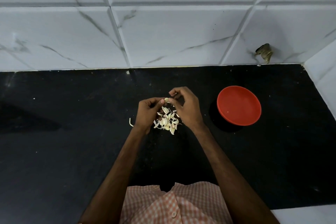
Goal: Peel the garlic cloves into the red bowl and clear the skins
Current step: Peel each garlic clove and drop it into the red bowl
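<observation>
Head view: your fingertips [162, 101] met on a single garlic clove [166, 99], with your left hand [148, 112] curled and pinching one end and your right hand [185, 107] pinching the other between thumb and forefinger. Directly beneath both hands, a loose pile of cloves and papery skins [167, 122] lay on the black counter [72, 132], with one stray skin [131, 122] just left of your left wrist. Farther out, the red bowl [239, 105] stood upright on the counter, well apart to the right of your right hand, near the tiled wall [163, 32].
</observation>
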The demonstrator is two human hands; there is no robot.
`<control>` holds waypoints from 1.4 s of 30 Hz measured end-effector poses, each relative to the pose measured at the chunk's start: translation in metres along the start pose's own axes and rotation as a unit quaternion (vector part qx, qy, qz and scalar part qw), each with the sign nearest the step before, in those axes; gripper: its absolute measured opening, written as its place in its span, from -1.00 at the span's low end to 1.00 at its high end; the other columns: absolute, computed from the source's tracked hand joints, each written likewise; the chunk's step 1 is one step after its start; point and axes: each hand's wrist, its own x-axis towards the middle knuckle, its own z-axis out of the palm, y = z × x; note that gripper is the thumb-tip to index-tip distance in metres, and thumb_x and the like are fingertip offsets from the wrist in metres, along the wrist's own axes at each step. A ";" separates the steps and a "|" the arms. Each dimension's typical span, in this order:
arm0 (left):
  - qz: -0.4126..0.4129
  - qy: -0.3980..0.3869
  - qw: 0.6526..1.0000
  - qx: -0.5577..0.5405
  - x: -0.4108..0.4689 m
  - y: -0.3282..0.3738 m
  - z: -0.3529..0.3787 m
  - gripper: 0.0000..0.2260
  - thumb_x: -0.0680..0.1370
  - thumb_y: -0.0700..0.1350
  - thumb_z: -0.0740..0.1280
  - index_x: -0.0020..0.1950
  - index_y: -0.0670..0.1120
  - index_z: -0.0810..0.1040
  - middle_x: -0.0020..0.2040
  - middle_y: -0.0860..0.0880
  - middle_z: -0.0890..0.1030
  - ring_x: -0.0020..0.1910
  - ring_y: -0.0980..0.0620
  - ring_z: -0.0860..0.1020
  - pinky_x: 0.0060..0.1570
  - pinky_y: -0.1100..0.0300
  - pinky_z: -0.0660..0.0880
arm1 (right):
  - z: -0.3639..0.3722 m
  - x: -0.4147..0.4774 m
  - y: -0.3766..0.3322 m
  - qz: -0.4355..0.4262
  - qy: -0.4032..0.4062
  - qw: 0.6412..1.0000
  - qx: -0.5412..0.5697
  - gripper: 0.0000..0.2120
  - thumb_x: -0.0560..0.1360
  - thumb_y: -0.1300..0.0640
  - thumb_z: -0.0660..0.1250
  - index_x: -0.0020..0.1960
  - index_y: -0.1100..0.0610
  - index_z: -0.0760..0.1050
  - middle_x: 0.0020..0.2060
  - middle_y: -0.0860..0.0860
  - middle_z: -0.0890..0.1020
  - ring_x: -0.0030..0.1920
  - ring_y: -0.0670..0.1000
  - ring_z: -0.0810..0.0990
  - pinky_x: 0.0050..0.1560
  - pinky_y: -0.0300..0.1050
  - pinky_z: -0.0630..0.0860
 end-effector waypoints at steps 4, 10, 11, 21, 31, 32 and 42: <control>0.016 -0.017 0.999 0.039 -0.001 0.001 0.000 -0.88 0.61 -0.26 0.35 0.00 -0.14 0.69 -0.16 -0.30 0.66 -0.40 0.10 0.51 -0.51 0.24 0.45 | 0.003 -0.001 0.001 -0.002 -0.016 1.000 -0.015 -0.75 0.45 0.24 0.51 0.09 0.06 0.59 -0.09 -0.10 0.63 -0.03 -0.12 0.57 -0.02 -0.10 0.58; 0.036 -0.032 0.996 0.075 -0.003 0.007 0.000 -0.89 0.60 -0.26 0.37 0.04 -0.17 0.69 -0.10 -0.27 0.69 -0.41 0.09 0.52 -0.51 0.26 0.44 | 0.001 0.001 0.005 0.028 -0.061 0.997 -0.044 -0.70 0.46 0.24 0.50 0.07 -0.04 0.51 -0.11 -0.12 0.57 -0.09 -0.20 0.48 -0.14 -0.32 0.44; 0.039 -0.036 0.995 0.080 -0.003 0.008 0.001 -0.89 0.60 -0.26 0.37 0.05 -0.17 0.69 -0.09 -0.25 0.69 -0.39 0.03 0.53 -0.50 0.24 0.45 | 0.001 0.001 0.005 0.027 -0.066 0.996 -0.055 -0.71 0.47 0.24 0.49 0.07 -0.03 0.49 -0.10 -0.11 0.57 -0.08 -0.21 0.47 -0.15 -0.32 0.41; 0.062 -0.045 0.985 0.155 -0.005 0.012 0.003 -0.82 0.56 -0.25 0.42 0.15 -0.22 0.68 -0.05 -0.17 0.70 -0.26 -0.26 0.59 -0.35 0.00 0.53 | 0.002 -0.001 0.003 -0.030 -0.061 0.986 -0.152 -0.71 0.50 0.34 0.43 0.13 0.09 0.47 -0.08 -0.13 0.54 0.02 0.00 0.52 0.04 0.15 0.51; 0.077 -0.008 0.984 0.158 -0.003 0.004 0.007 -0.85 0.55 -0.18 0.46 0.10 -0.14 0.71 -0.02 -0.03 0.72 0.00 -0.01 0.69 0.07 -0.06 0.62 | 0.009 -0.008 0.005 0.011 -0.011 0.998 -0.053 -0.66 0.51 0.47 0.27 0.12 0.10 0.35 -0.07 -0.03 0.49 -0.01 0.01 0.54 0.00 0.07 0.56; 0.073 -0.002 0.986 0.152 -0.003 0.004 0.007 -0.87 0.56 -0.17 0.45 0.09 -0.14 0.71 -0.03 -0.02 0.72 -0.02 0.00 0.69 0.03 -0.02 0.63 | 0.008 -0.007 0.004 0.027 -0.002 1.000 -0.015 -0.66 0.53 0.46 0.25 0.14 0.09 0.33 -0.05 0.02 0.50 0.00 0.02 0.55 0.01 0.03 0.57; 0.081 0.020 0.992 0.100 -0.005 0.007 0.008 -0.88 0.55 -0.20 0.46 0.06 -0.15 0.71 -0.15 -0.13 0.72 -0.26 -0.01 0.64 -0.41 0.21 0.53 | 0.005 -0.003 -0.001 0.055 -0.020 0.995 0.077 -0.65 0.52 0.44 0.35 0.21 0.19 0.35 -0.10 0.10 0.56 -0.10 -0.03 0.58 -0.09 -0.27 0.52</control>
